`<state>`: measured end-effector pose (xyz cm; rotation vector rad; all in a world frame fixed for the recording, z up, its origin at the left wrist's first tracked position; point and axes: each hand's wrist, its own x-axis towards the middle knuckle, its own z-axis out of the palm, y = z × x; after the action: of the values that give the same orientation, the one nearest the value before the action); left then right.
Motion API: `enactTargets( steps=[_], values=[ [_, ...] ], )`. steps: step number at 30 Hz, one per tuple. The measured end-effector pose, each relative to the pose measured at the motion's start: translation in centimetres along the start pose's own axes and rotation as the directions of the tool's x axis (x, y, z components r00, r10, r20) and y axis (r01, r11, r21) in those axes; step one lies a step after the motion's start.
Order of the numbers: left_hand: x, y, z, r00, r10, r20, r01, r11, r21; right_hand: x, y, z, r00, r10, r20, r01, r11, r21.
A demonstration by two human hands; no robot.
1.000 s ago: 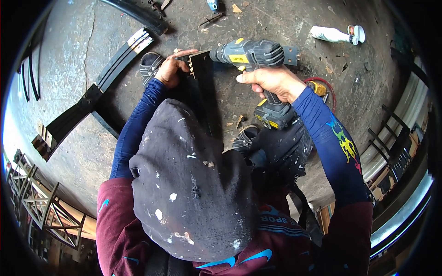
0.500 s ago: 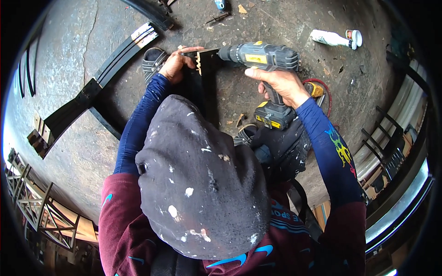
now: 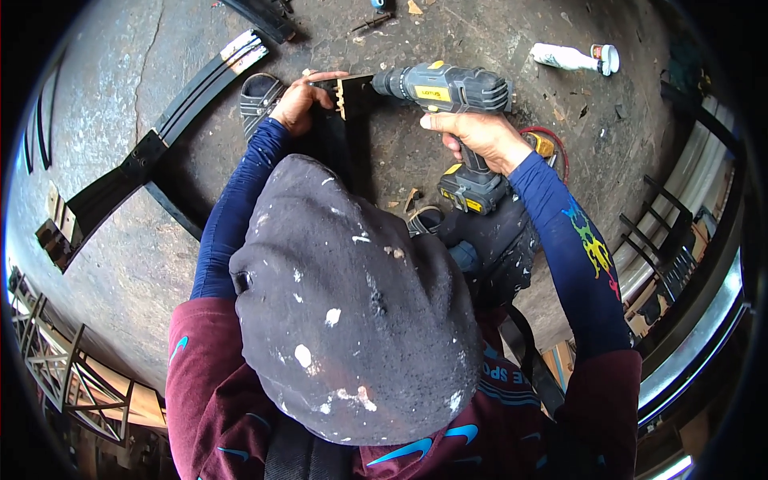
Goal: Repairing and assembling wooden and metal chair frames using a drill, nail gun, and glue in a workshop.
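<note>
My right hand is closed around the handle of a grey-and-yellow cordless drill, held sideways with its chuck pointing left against a dark flat plate. My left hand grips the far end of a dark piece at that plate; a jagged pale strip shows on the plate's left edge. The dark piece runs down under my head in shadow, its lower part hidden. The drill's battery hangs above my right knee. Any bit at the chuck cannot be made out.
A jointed black frame lies at left, another dark bar at top. A white bottle lies upper right, a yellow tool with red cord behind the drill. My sandal shows by my left hand. Metal racks line the rim.
The drill and my right hand have moved slightly right and upward in the picture since the earliest frame. My left hand stays on the dark piece. The surroundings have shifted slightly upward.
</note>
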<state>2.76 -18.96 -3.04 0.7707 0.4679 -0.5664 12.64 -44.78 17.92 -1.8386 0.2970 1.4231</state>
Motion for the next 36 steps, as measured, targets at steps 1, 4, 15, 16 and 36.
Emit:
enactTargets(
  steps=[1,4,15,16,36],
  values=[
    [0.0,0.0,0.0,1.000,-0.005,-0.014,0.005,1.000,-0.017,-0.1,-0.1,0.0,0.999,0.032,-0.022,-0.033,0.999,-0.031],
    [0.1,-0.4,-0.3,0.999,0.030,0.018,-0.030,0.999,0.026,-0.4,-0.9,0.1,0.998,0.059,-0.012,-0.058,0.998,0.034],
    [-0.2,0.0,0.2,1.000,0.027,0.005,-0.027,0.999,-0.021,-0.9,-0.7,0.3,0.998,0.052,-0.033,-0.045,0.979,0.198],
    [-0.3,0.0,0.2,1.000,0.020,0.017,-0.020,0.999,-0.026,-0.8,-0.6,0.3,0.997,0.062,-0.041,-0.052,0.976,0.210],
    [0.1,-0.4,-0.5,0.998,0.052,0.043,-0.053,0.999,0.004,-1.2,-0.2,-0.7,0.996,0.056,0.068,-0.074,0.955,0.287]
  ],
)
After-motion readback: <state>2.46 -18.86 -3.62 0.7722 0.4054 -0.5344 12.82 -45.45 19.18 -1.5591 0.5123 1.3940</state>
